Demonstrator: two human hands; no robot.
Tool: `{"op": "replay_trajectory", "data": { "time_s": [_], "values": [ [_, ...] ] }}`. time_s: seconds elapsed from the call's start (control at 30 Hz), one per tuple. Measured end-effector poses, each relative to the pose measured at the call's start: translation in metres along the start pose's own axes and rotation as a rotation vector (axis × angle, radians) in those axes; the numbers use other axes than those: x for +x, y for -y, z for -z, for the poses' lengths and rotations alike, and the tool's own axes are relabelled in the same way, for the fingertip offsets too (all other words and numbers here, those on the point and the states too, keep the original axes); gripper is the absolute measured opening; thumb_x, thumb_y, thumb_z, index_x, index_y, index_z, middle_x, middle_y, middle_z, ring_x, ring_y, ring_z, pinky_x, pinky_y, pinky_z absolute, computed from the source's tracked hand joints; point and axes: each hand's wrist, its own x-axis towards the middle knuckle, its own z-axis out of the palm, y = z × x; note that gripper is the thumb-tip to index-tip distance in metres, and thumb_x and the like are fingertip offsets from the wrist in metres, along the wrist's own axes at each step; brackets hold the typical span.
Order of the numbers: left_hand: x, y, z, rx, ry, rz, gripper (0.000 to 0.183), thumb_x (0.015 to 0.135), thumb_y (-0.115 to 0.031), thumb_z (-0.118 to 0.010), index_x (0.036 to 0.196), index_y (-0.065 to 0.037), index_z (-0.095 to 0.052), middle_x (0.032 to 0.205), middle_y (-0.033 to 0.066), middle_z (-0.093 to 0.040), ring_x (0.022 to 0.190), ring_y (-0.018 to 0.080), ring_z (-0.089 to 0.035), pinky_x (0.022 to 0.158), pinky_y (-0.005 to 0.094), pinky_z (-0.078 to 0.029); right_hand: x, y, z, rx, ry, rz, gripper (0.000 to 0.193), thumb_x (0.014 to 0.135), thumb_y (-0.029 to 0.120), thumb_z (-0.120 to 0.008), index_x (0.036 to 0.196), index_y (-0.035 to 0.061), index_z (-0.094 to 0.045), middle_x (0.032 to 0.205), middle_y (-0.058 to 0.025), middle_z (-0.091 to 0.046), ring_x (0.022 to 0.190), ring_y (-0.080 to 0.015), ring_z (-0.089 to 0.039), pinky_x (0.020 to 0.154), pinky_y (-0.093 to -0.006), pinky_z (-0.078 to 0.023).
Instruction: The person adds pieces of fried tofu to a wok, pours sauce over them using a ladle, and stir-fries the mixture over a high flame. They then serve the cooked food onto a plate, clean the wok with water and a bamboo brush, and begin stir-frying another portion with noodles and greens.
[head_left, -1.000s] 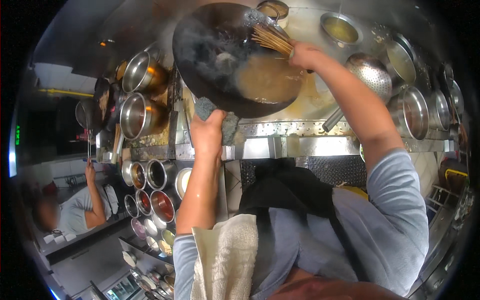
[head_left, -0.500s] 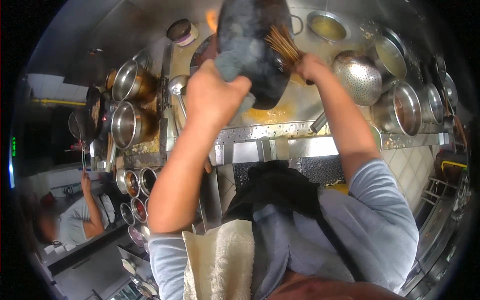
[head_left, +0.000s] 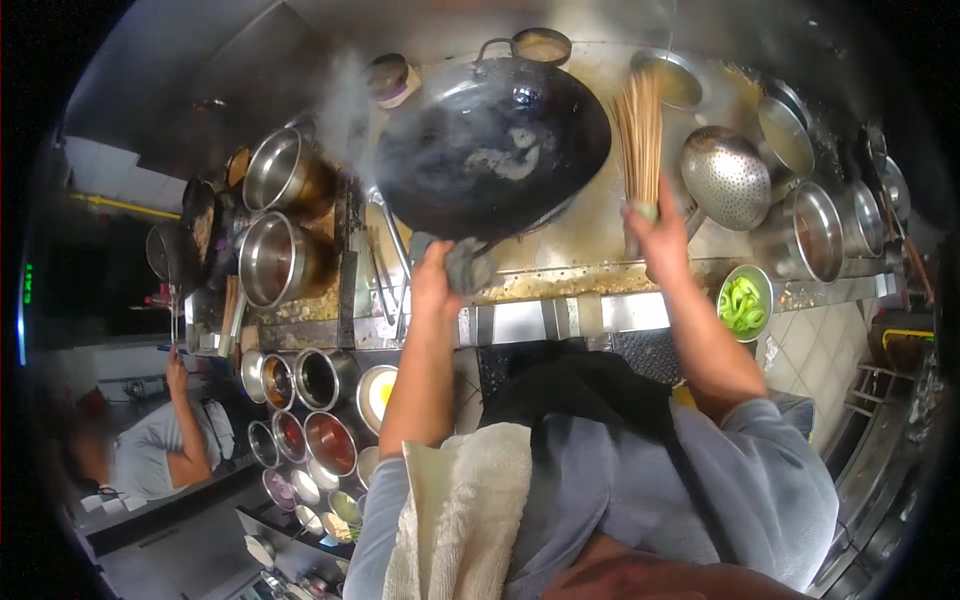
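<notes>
A soft, crumpled grey cloth is clenched in the left hand and held at the near rim of the wok; whether a handle is pinched beneath the fabric cannot be told. A brush of thin, straight, pale-brown sticks is gripped by its bound end in the closed right hand, its tips pointed toward the far edge of the stovetop, just beside the wok's right rim.

The wok is broad, round and dark, its inside glossy and marked by a pale patch; a loop handle is fixed to its far rim, and steam is seen around its left side. To the brush's right, a domed steel strainer is shown with its perforated, rounded side up.

The stovetop is stained yellowish, and its near edge is lined with a perforated metal strip. Near its right corner, a bowl is filled with glossy green slices. Two deep steel pots are set beyond its left edge. Farther left, a long-handled utensil is held up by a co-worker; pale floor tiles are seen at right.
</notes>
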Motion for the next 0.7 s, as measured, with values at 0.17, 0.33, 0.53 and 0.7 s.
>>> {"op": "replay_trajectory", "data": {
  "time_s": [0.17, 0.33, 0.53, 0.7],
  "values": [
    [0.032, 0.040, -0.045, -0.005, -0.027, 0.062, 0.032, 0.091, -0.020, -0.070, 0.113, 0.003, -0.063, 0.104, 0.0126, -0.070, 0.092, 0.0262, -0.070, 0.083, 0.0420, -0.059, -0.108, -0.066, -0.022, -0.128, 0.100, -0.220, 0.090, 0.083, 0.024, -0.073, 0.157, -0.0001, -0.028, 0.128, -0.0271, -0.062, 0.116, -0.0355, -0.064, 0.099, -0.0382, -0.050],
    [0.020, 0.062, -0.028, -0.051, 0.088, 0.043, 0.046, 0.090, -0.026, -0.077, 0.117, 0.007, -0.061, 0.107, 0.0123, -0.069, 0.095, 0.0233, -0.068, 0.082, 0.0378, -0.057, -0.138, -0.109, -0.029, -0.735, 0.279, -0.424, 0.095, 0.087, 0.035, -0.070, 0.160, 0.0025, -0.019, 0.137, -0.0313, -0.045, 0.117, -0.0463, -0.057, 0.103, -0.0453, -0.049],
    [-0.001, 0.128, 0.085, 0.893, 0.308, 0.019, 0.056, 0.086, -0.032, -0.080, 0.125, 0.003, -0.059, 0.111, 0.0200, -0.069, 0.104, 0.0342, -0.067, 0.092, 0.0426, -0.054, -0.129, -0.031, -0.034, -0.832, 0.463, -0.114, 0.077, 0.091, 0.028, -0.066, 0.155, 0.0031, -0.032, 0.138, -0.0276, -0.047, 0.126, -0.0436, -0.052, 0.110, -0.0436, -0.043],
    [-0.058, 0.131, 0.085, 1.380, 0.262, -0.444, 0.056, 0.086, -0.022, -0.074, 0.131, 0.002, -0.051, 0.122, 0.0252, -0.059, 0.116, 0.0436, -0.058, 0.099, 0.0491, -0.049, -0.132, 0.018, -0.076, -0.545, 0.865, 0.064, 0.058, 0.089, 0.019, -0.067, 0.143, 0.0046, -0.052, 0.126, -0.0231, -0.061, 0.114, -0.0394, -0.061, 0.101, -0.0429, -0.050]
  ]
}}
